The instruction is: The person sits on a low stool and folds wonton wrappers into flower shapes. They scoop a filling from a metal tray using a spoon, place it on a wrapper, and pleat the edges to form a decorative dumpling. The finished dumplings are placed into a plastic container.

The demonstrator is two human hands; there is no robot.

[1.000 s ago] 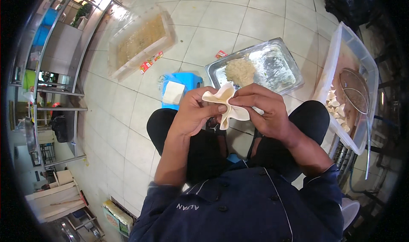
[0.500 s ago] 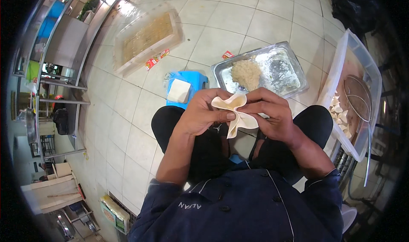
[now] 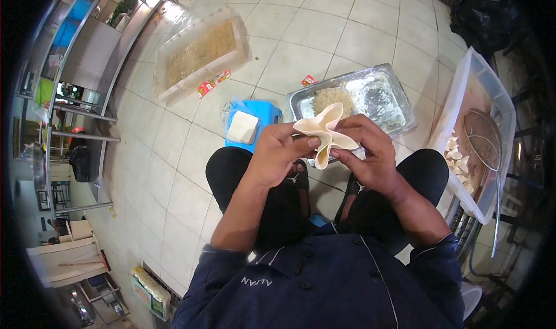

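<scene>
Above my knees, both hands hold a pale dumpling wrapper (image 3: 322, 126), pinched at its middle so its edges flare into several wavy lobes. My left hand (image 3: 275, 156) grips one side with the thumb on top. From the other side, my right hand (image 3: 373, 155) presses it with thumb and fingers. Whether filling sits inside is hidden. Just beyond lies a metal tray (image 3: 387, 94) with a mound of tan filling (image 3: 331, 97). A stack of square wrappers (image 3: 242, 127) rests on a small blue stool (image 3: 268, 111) at the left.
To the right, a clear plastic bin (image 3: 458, 97) holds folded dumplings (image 3: 456, 158) and a wire strainer (image 3: 482, 135). A translucent crate (image 3: 243, 51) lies at far left, near red packets (image 3: 213, 84). Metal shelving (image 3: 87, 117) lines the left; a black bag (image 3: 483, 16) sits far right.
The wrapper has turned and been pinched further, its lobes now standing more upright. My fingers have shifted around its middle.
</scene>
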